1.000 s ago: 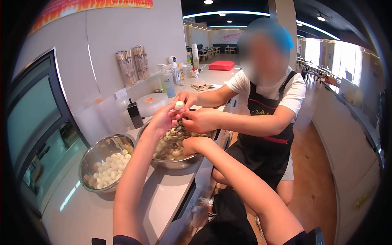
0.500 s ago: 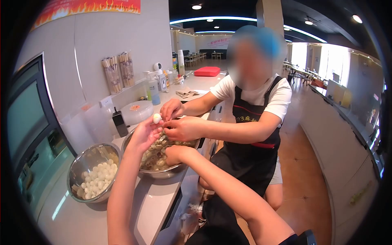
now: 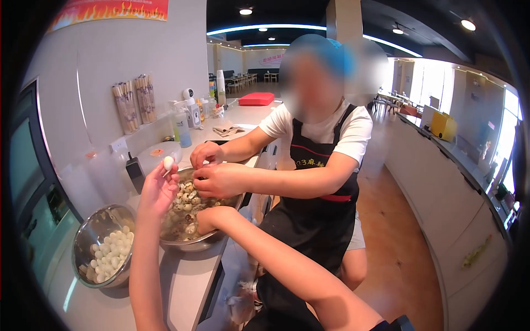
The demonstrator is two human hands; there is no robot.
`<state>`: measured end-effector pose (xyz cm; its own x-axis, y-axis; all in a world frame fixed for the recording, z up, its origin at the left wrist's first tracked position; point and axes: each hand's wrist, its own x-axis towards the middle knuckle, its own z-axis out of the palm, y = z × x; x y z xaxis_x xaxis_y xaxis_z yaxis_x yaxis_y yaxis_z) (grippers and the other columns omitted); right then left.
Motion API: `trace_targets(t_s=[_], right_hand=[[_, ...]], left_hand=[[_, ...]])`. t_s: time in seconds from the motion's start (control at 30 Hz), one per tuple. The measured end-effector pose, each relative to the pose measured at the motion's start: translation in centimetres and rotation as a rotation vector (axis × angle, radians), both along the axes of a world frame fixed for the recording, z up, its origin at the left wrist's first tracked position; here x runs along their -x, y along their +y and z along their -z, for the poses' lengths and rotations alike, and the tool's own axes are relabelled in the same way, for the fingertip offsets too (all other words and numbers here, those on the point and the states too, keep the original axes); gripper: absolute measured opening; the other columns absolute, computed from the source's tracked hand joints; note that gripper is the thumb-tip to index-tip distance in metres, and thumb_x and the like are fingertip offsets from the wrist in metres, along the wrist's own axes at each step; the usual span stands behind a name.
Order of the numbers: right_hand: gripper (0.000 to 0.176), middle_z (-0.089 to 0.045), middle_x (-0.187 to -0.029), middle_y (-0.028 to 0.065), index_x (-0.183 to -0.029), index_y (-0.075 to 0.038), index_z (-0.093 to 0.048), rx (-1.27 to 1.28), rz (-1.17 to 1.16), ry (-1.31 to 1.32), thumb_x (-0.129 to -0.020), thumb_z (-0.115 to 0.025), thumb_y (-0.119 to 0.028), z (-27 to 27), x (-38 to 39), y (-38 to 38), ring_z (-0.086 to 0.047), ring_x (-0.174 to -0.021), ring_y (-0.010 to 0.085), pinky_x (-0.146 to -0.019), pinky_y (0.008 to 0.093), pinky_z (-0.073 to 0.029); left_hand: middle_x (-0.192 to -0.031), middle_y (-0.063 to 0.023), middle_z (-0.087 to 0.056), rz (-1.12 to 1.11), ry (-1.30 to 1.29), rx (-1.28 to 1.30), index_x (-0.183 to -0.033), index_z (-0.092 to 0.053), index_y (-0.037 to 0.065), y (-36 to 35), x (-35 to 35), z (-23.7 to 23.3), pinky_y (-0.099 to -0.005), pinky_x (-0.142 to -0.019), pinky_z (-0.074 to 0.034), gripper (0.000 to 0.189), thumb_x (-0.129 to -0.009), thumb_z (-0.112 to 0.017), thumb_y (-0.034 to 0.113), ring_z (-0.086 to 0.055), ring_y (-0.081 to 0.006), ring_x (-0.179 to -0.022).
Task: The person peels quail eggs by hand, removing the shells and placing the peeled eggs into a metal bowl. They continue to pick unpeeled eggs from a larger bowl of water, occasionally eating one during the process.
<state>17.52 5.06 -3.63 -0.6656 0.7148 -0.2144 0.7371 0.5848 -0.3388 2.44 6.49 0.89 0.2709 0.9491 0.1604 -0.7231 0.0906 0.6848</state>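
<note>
My left hand (image 3: pixel 160 192) is raised over the near-left rim of a steel bowl (image 3: pixel 194 246), its fingertips closed on a peeled quail egg (image 3: pixel 168 162). Speckled quail eggs (image 3: pixel 186 207) lie in that bowl, some with cracked shells. My right hand (image 3: pixel 213 218) reaches down into the same bowl at its near right side, and its fingertips are hidden among the eggs. To the left stands a second steel bowl (image 3: pixel 86 231) with many smooth white peeled eggs (image 3: pixel 114 251).
Across the bowl, a person in a black apron (image 3: pixel 309 165) works with both hands (image 3: pixel 212 181) above the speckled eggs. Behind are a black handheld device (image 3: pixel 134 174), a clear round container (image 3: pixel 160 154), pump bottles (image 3: pixel 181 129) and a red box (image 3: pixel 256 99).
My left hand has moved left with the peeled egg, away from the other person's hands. My right hand stays in the bowl. The camera view has turned slightly right.
</note>
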Motion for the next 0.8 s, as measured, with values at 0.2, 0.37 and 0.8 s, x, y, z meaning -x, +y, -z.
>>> trace_targets(t_s=[0.2,0.37,0.8], right_hand=[[0.040,-0.060,-0.095,0.0151,-0.096,-0.009,-0.061,-0.024,-0.061,0.047,-0.073,-0.061,-0.041,0.8,0.1,0.4,-0.056,-0.085,0.0311,-0.074,0.0385,-0.043],[0.035,-0.062,-0.089,0.0145,-0.091,-0.006,-0.061,-0.041,-0.055,0.030,-0.074,-0.060,-0.037,0.0,0.2,-0.2,-0.056,-0.081,0.0294,-0.070,0.0372,-0.043],[0.034,-0.062,-0.085,0.0138,-0.089,-0.003,-0.062,-0.010,-0.013,0.036,-0.072,-0.061,-0.033,0.0,0.7,-0.3,-0.056,-0.077,0.0269,-0.068,0.0353,-0.043]], left_hand=[[-0.084,-0.0052,-0.056,-0.010,0.013,0.017,-0.099,-0.048,0.006,-0.5,-0.3,-0.1,-0.0195,-0.044,-0.038,0.021,-0.085,-0.049,0.022,-0.051,-0.0126,-0.063],[-0.085,-0.0065,-0.056,-0.020,0.015,0.033,-0.098,-0.048,0.006,-0.6,-0.1,-0.2,-0.0206,-0.044,-0.039,0.021,-0.084,-0.049,0.021,-0.052,-0.0136,-0.064],[-0.083,-0.0086,-0.058,-0.046,0.006,0.023,-0.094,-0.051,0.004,-0.9,-0.2,-0.3,-0.0193,-0.042,-0.041,0.019,-0.085,-0.048,0.021,-0.056,-0.0157,-0.064]])
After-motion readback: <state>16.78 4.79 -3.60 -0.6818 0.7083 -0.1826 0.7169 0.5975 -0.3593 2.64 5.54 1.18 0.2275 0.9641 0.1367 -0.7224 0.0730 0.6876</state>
